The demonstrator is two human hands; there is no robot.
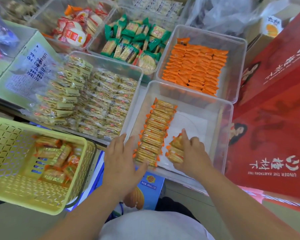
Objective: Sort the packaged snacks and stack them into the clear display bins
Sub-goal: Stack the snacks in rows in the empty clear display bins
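A clear bin (227, 118) in front of me holds one neat row of orange-edged cracker packs (156, 129) along its left side. My left hand (121, 156) lies flat with straight fingers against the near end of that row, at the bin's left wall. My right hand (192, 153) grips a small bunch of the same cracker packs (175, 151) and holds them on the bin floor just right of the row. A yellow-green basket (9, 139) at my left contains more loose packs (57, 161) of this kind.
Other clear bins stand beyond: pale yellow packs (93, 101), stacked orange packs (196, 66), green packs (137, 40), red-and-white packs (78, 28). A large red carton (275, 110) crowds the right side. A blue drink carton (149, 186) sits under the near bin.
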